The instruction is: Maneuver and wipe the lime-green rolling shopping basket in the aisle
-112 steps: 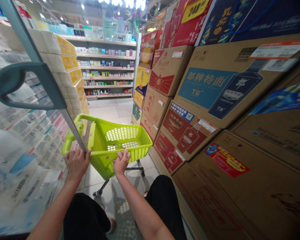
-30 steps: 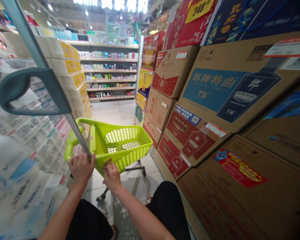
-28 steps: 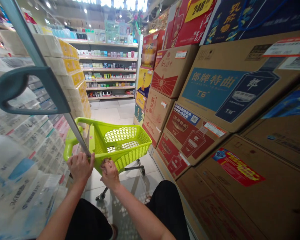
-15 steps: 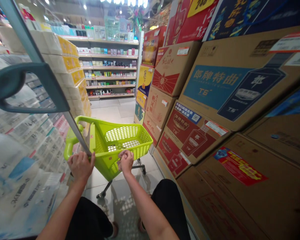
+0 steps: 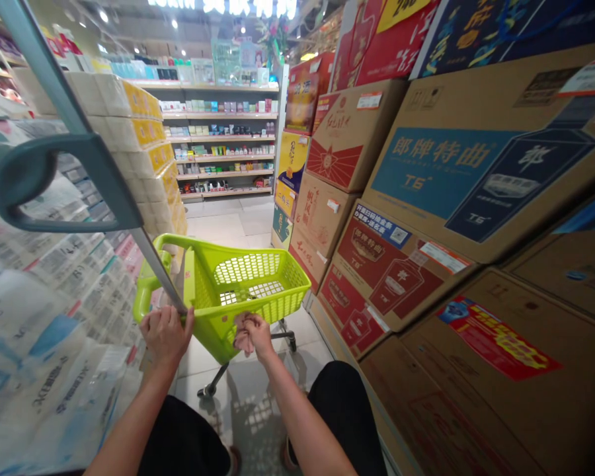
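Observation:
A lime-green shopping cart (image 5: pixel 258 307) with perforated walls stands before me, side-on, its basket bare inside. My left hand (image 5: pixel 166 334) is closed over the cart's near rim, close to the push-handle end. A grey pole with a loop handle (image 5: pixel 79 178) slants down from the upper left and meets the rim by my left thumb; whether my fingers hold it too is hidden. In my right hand (image 5: pixel 258 334) is a crumpled pinkish cloth (image 5: pixel 242 335), pinched between the fingers against the cart's near side wall.
Stacked cartons (image 5: pixel 426 172) form a wall on the right. Packs of tissue paper (image 5: pixel 123 119) and plastic-wrapped bundles (image 5: pixel 44 370) are piled on the left. Shelves of small boxed goods (image 5: pixel 223 116) stand across the far end of the tiled floor (image 5: pixel 228 225).
My right hand has shifted slightly right and down, and more of the cloth hangs out from its fingers. My left hand stays at the cart's rim. The view has shifted slightly.

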